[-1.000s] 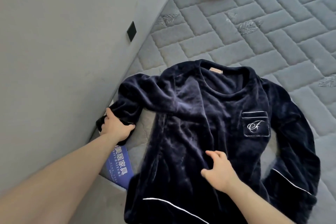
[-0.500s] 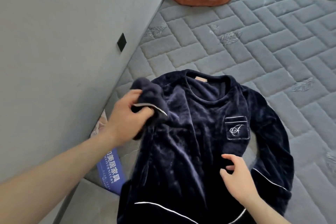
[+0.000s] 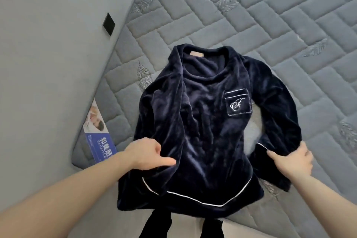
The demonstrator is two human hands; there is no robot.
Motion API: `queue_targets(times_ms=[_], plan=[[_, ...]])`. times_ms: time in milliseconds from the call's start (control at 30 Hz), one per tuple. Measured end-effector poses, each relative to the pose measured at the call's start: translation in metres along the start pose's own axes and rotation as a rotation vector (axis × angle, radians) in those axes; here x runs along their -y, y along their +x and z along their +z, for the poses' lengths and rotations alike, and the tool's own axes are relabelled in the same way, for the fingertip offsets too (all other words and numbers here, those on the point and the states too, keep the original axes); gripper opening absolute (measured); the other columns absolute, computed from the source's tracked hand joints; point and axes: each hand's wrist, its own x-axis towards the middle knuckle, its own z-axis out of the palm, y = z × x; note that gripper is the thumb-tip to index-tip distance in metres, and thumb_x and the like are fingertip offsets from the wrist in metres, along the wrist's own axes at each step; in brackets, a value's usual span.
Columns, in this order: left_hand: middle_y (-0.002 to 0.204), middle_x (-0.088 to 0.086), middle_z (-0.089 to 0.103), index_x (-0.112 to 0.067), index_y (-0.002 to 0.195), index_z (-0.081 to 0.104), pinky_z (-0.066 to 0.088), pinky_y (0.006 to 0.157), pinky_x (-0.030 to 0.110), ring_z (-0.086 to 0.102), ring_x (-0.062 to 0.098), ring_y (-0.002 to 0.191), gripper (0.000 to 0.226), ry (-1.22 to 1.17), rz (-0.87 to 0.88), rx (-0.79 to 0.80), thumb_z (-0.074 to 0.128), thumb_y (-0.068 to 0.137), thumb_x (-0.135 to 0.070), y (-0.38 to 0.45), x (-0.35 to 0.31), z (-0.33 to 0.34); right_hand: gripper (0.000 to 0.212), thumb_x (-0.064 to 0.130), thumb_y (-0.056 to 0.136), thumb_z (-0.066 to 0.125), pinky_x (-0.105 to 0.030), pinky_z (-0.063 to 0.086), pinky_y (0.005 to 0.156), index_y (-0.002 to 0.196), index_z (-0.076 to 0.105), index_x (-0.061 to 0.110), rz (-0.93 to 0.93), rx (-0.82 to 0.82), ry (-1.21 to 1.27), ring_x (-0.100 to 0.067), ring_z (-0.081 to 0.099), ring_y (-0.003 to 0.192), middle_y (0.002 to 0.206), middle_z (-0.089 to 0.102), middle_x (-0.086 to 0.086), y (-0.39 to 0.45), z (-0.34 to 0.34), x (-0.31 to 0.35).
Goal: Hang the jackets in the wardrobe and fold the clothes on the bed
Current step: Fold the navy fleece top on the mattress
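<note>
Bare forearms, no sleeves; dark trouser legs [image 3: 156, 224] below.

Both bare forearms reach forward from the bottom corners. The left hand [image 3: 144, 153] lies knuckles up, its fingers curled under and out of sight in dark cloth, the thumb stretched out to the right along the fabric. The right hand [image 3: 291, 160] is set further out to the side, back toward the camera, its fingers and thumb closed in a grip on a fold of the same cloth.
</note>
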Motion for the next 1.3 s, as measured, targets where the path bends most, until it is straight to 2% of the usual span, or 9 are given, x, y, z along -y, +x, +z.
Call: queue_targets(times_ms=[167,267,400,567,800,1000,1067,1167,1300], plan=[[0.123,-0.008,0.035,-0.028,0.118,0.045,0.050,0.071,0.032,0.053,0.016,0.093,0.066,-0.132,-0.070,-0.402,0.080,0.071,-0.060,0.032,-0.020,0.015,0.088,0.031,0.082,0.078,-0.050,0.044,0.109,0.155,0.029,0.032,-0.029,0.124,0.099,-0.044,0.051,0.132,0.145,0.056,-0.017,0.009,0.013,-0.016],[0.151,0.000,0.012,-0.035,0.152,0.027,0.056,0.080,0.038,0.048,0.027,0.117,0.092,-0.008,-0.027,-0.314,0.080,0.077,-0.037,0.032,-0.025,0.038,0.058,0.026,0.084,0.064,-0.044,0.046,0.098,0.139,0.049,0.037,-0.172,0.020,0.233,-0.036,0.060,0.122,0.131,0.068,-0.005,-0.008,0.008,-0.001],[0.168,-0.004,-0.012,-0.037,0.164,0.004,0.056,0.086,0.034,0.031,0.028,0.139,0.097,0.022,-0.012,-0.146,0.066,0.089,-0.031,0.025,-0.025,0.056,0.064,0.013,0.081,0.065,-0.030,0.048,0.090,0.136,0.056,0.044,-0.535,-0.010,0.408,-0.006,0.063,0.106,0.115,0.062,0.023,-0.061,-0.004,0.039],[0.169,-0.012,-0.017,-0.035,0.164,0.010,0.055,0.090,0.033,0.031,0.023,0.140,0.091,-0.060,0.051,-0.155,0.063,0.091,-0.035,0.011,-0.020,0.052,0.082,0.016,0.082,0.069,-0.025,0.052,0.065,0.150,0.040,0.050,-0.882,0.199,-0.038,-0.006,0.061,0.072,0.137,0.039,0.026,-0.128,0.028,0.055],[0.170,-0.007,0.003,-0.034,0.158,0.029,0.043,0.109,0.038,0.038,0.018,0.138,0.076,-0.145,-0.011,-0.352,0.060,0.091,-0.050,-0.015,0.010,0.072,0.091,0.024,0.086,0.059,-0.030,0.052,0.093,0.165,0.014,0.031,-0.679,0.689,-0.582,-0.026,0.060,0.122,0.171,-0.008,0.009,-0.158,0.101,0.038],[0.160,-0.017,0.014,-0.045,0.156,0.019,0.047,0.099,0.036,0.046,0.015,0.129,0.089,-0.204,-0.015,-0.371,0.050,0.079,-0.075,-0.054,0.020,0.095,0.058,0.033,0.088,0.071,-0.026,0.053,0.080,0.143,0.050,0.035,-0.720,0.365,-0.246,-0.001,0.064,0.081,0.150,0.030,0.015,-0.179,0.092,0.036],[0.158,-0.015,0.010,-0.044,0.160,0.003,0.047,0.093,0.034,0.048,0.016,0.123,0.098,-0.144,-0.026,-0.304,0.050,0.079,-0.075,-0.060,0.020,0.103,0.068,0.032,0.084,0.078,-0.028,0.050,0.082,0.144,0.047,0.035,-0.676,0.189,-0.149,-0.011,0.057,0.104,0.147,0.035,0.008,-0.177,0.086,0.032],[0.144,-0.006,0.031,-0.039,0.160,-0.017,0.054,0.070,0.033,0.060,0.018,0.089,0.102,-0.146,-0.055,-0.143,0.059,0.093,-0.033,-0.060,0.022,0.105,0.094,0.032,0.083,0.080,-0.041,0.050,0.097,0.159,0.025,0.035,-0.544,0.213,-0.280,-0.034,0.051,0.123,0.150,0.036,-0.007,-0.172,0.080,0.024],[0.098,-0.001,0.061,-0.042,0.163,-0.001,0.057,0.080,0.042,0.064,0.022,0.084,0.094,-0.380,0.003,-0.093,0.051,0.094,-0.003,-0.053,0.013,0.092,0.094,0.030,0.092,0.070,-0.041,0.055,0.085,0.162,0.008,0.033,-0.494,0.336,-0.387,-0.031,0.069,0.102,0.117,0.067,-0.004,-0.169,0.080,0.026]])
